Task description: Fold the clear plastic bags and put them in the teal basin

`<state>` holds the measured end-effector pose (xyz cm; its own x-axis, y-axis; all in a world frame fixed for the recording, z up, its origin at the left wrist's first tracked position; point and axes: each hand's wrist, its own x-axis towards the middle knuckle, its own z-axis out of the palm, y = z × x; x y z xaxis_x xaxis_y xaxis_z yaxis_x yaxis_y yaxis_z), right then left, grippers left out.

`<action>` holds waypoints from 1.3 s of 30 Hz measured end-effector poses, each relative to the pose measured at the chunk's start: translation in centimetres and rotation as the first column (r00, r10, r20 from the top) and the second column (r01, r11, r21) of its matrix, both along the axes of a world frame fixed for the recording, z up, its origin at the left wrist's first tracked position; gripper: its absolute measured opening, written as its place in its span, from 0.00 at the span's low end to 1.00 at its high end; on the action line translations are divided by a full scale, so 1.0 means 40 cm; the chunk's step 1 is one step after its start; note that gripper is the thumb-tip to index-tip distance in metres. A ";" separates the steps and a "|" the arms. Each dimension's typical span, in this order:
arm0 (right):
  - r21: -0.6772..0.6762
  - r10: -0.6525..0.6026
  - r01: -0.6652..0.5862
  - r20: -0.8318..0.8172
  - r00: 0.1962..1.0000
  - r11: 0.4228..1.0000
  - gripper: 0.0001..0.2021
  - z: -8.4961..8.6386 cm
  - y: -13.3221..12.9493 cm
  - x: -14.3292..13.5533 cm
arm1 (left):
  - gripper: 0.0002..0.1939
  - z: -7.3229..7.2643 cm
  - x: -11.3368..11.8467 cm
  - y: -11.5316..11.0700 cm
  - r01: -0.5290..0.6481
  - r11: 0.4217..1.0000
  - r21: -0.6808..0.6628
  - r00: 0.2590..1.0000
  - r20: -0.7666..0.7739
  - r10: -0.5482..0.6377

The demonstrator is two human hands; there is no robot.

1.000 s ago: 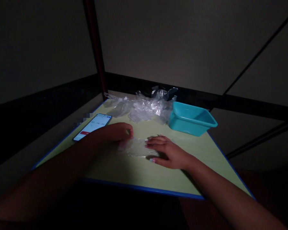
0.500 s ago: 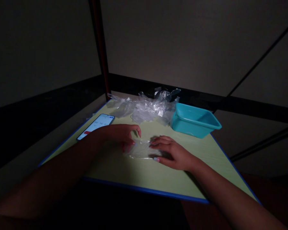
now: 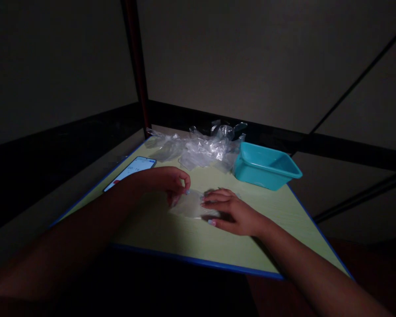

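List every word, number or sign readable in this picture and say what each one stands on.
Phone screen: pale digits like a timer readout and a red bar below, too small and blurred to read.
Clear plastic piece under the left hand and right hand: no print visible.
Teal tub: no label visible.
Pile of clear plastic: no print visible.
Nothing else carries text.
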<state>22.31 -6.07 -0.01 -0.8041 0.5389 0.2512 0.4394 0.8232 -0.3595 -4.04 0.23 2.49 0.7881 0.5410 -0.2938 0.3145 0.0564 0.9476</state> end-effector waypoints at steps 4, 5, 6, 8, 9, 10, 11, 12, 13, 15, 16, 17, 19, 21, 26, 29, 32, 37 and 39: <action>0.000 -0.038 0.038 0.027 0.999 0.999 0.22 0.011 -0.003 0.002 | 0.15 -0.005 0.002 0.005 -0.102 0.995 -0.010 0.994 0.041 0.102; 0.000 -0.047 0.047 0.021 0.999 0.999 0.22 0.013 -0.003 0.003 | 0.15 -0.006 0.003 0.006 -0.129 0.991 -0.015 0.990 0.059 0.130; 0.000 -0.053 0.053 0.013 0.998 0.999 0.21 0.015 -0.003 0.005 | 0.15 -0.006 0.004 0.006 -0.157 0.987 -0.021 0.984 0.077 0.158; 0.000 -0.061 0.061 0.000 0.998 0.998 0.21 0.016 -0.001 0.008 | 0.15 -0.006 0.007 0.006 -0.202 0.979 -0.031 0.974 0.101 0.204; -0.001 -0.062 0.062 -0.002 0.998 0.998 0.21 0.014 0.000 0.008 | 0.15 -0.006 0.008 0.006 -0.221 0.975 -0.037 0.969 0.109 0.223; 0.001 -0.059 0.059 -0.001 0.998 0.998 0.21 0.013 0.001 0.007 | 0.15 -0.006 0.009 0.006 -0.236 0.971 -0.042 0.964 0.114 0.239; 0.003 -0.052 0.052 0.002 0.999 0.999 0.21 0.011 0.001 0.005 | 0.15 -0.006 0.010 0.005 -0.248 0.968 -0.048 0.961 0.117 0.252; 0.006 -0.046 0.045 0.006 0.999 0.999 0.22 0.009 0.002 0.002 | 0.14 -0.007 0.010 0.005 -0.256 0.965 -0.056 0.958 0.120 0.261; 0.009 -0.038 0.038 0.012 0.999 0.999 0.22 0.008 0.002 -0.001 | 0.14 -0.007 0.011 0.005 -0.263 0.963 -0.065 0.955 0.124 0.269; 0.010 -0.025 0.025 0.024 0.999 1.000 0.24 0.006 0.001 -0.008 | 0.14 -0.009 0.010 0.006 -0.275 0.958 -0.085 0.949 0.132 0.285; 0.009 -0.022 0.022 0.028 0.999 1.000 0.25 0.006 0.001 -0.011 | 0.14 -0.009 0.009 0.006 -0.282 0.955 -0.094 0.946 0.139 0.293; 0.008 -0.021 0.021 0.029 0.999 1.000 0.25 0.007 0.000 -0.012 | 0.15 -0.008 0.008 0.006 -0.291 0.952 -0.100 0.941 0.148 0.303; 0.007 -0.026 0.026 0.025 0.999 1.000 0.25 0.008 -0.002 -0.013 | 0.16 -0.008 0.005 0.007 -0.307 0.946 -0.102 0.933 0.166 0.321; 0.008 -0.035 0.035 0.018 0.999 0.999 0.25 0.010 -0.003 -0.011 | 0.18 -0.007 0.002 0.008 -0.310 0.945 -0.102 0.928 0.182 0.324; 0.002 -0.017 0.017 0.033 0.999 1.000 0.27 0.007 -0.003 -0.010 | 0.18 -0.007 0.002 0.006 -0.292 0.949 -0.115 0.929 0.200 0.310; -0.010 0.007 -0.006 0.041 0.999 1.000 0.28 0.002 -0.002 -0.012 | 0.17 -0.002 0.007 0.000 -0.297 0.944 -0.141 0.915 0.241 0.324; -0.019 0.018 -0.017 0.042 0.999 1.000 0.30 0.000 -0.002 -0.015 | 0.17 0.007 0.011 -0.006 -0.322 0.934 -0.155 0.889 0.288 0.355; -0.053 0.045 -0.042 0.069 0.997 0.998 0.31 0.006 -0.011 -0.022 | 0.18 0.002 0.011 -0.005 -0.321 0.937 -0.137 0.900 0.265 0.347; -0.059 0.049 -0.045 0.070 0.996 0.997 0.31 0.008 -0.013 -0.023 | 0.18 -0.008 0.012 -0.001 -0.286 0.948 -0.137 0.910 0.272 0.313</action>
